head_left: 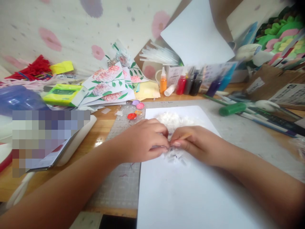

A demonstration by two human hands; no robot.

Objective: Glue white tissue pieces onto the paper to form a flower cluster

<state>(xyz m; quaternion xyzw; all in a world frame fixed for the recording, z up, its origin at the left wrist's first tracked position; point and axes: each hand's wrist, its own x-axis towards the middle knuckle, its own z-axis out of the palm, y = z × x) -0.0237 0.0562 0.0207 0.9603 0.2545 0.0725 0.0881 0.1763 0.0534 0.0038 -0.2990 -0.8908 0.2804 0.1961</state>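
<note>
A white sheet of paper (166,194) lies lengthwise before me, with a cluster of small white ruffled pieces (170,119) toward its far end. My left hand (145,140) comes in from the left, fingers curled and tips pinched over the near side of the cluster; whatever they hold is hidden. My right hand (200,143) meets it from the right, closed on a thin tan stick (187,136) whose lower end is out of sight among the fingers. Loose white scraps (176,156) lie just below both hands' fingertips.
A grey cutting mat (111,187) is under the paper. Left are a tablet-like device (52,159) and a yellow-green box (63,94). Flower pictures (107,82) and paint bottles (181,84) stand behind. A green-handled tool (232,109), brushes and a cardboard box (274,82) are right.
</note>
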